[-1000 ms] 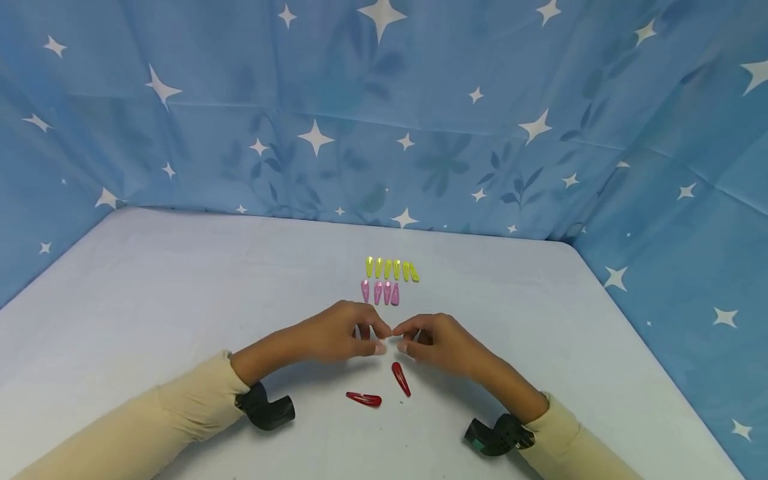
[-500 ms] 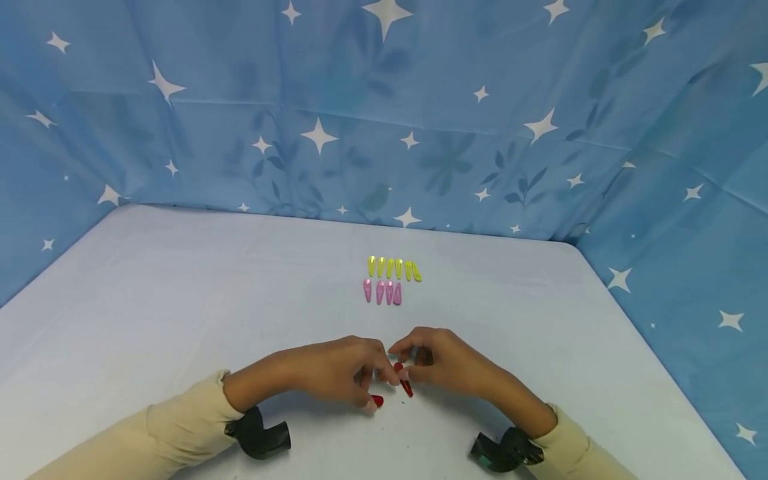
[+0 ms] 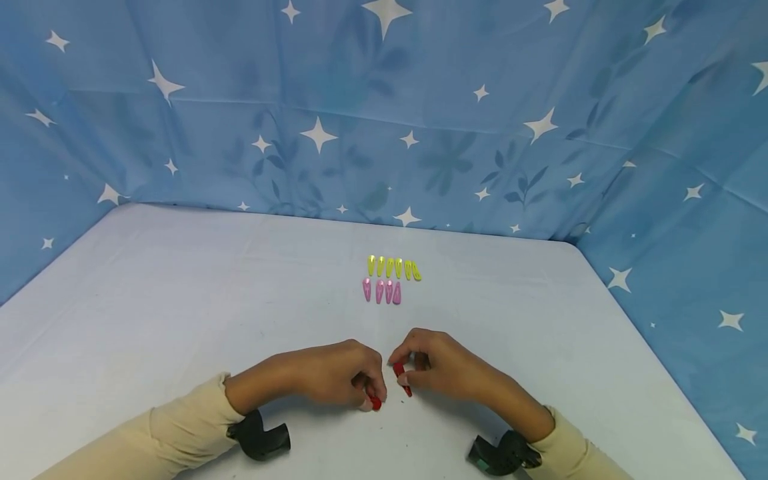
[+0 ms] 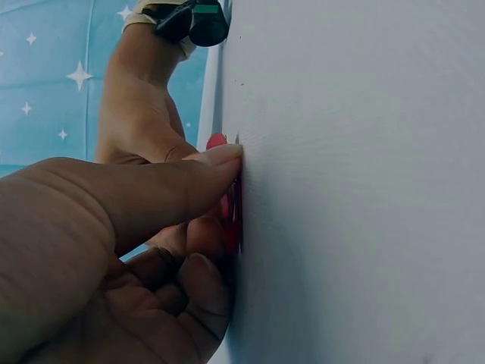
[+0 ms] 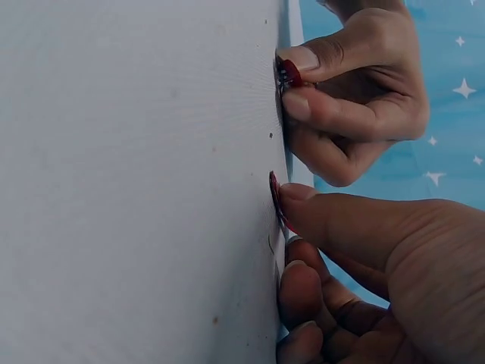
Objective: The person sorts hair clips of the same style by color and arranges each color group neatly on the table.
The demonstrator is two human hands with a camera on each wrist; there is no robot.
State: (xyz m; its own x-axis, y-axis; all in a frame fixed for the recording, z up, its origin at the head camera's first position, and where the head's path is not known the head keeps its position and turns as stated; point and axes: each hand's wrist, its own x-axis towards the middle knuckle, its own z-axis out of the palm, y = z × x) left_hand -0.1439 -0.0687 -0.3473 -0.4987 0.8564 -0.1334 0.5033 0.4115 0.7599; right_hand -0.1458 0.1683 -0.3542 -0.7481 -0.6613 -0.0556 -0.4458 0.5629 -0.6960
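Note:
Two red snap hair clips lie low over the white table. My left hand (image 3: 339, 373) pinches one red hair clip (image 3: 376, 403) between thumb and fingers; its rounded end shows past the fingertips. In the right wrist view this clip (image 5: 289, 73) sits between the left thumb and index finger. Just to the right, my right hand (image 3: 441, 363) has its thumb and index finger about the other red hair clip (image 3: 399, 369), which is partly covered. Its thumb presses that clip (image 5: 276, 196) in the right wrist view. Red also shows around the left thumb (image 4: 216, 163) in the left wrist view.
Farther back on the white table (image 3: 240, 280) stand two rows of hair clips: several yellow clips (image 3: 389, 268) behind several pink clips (image 3: 379, 291). A blue curtain with white stars (image 3: 336, 173) hangs behind the table and along its right side.
Both hands have come down from near the pink row toward the front. The left hand has taken hold of one red clip, and the right hand has closed about the other.

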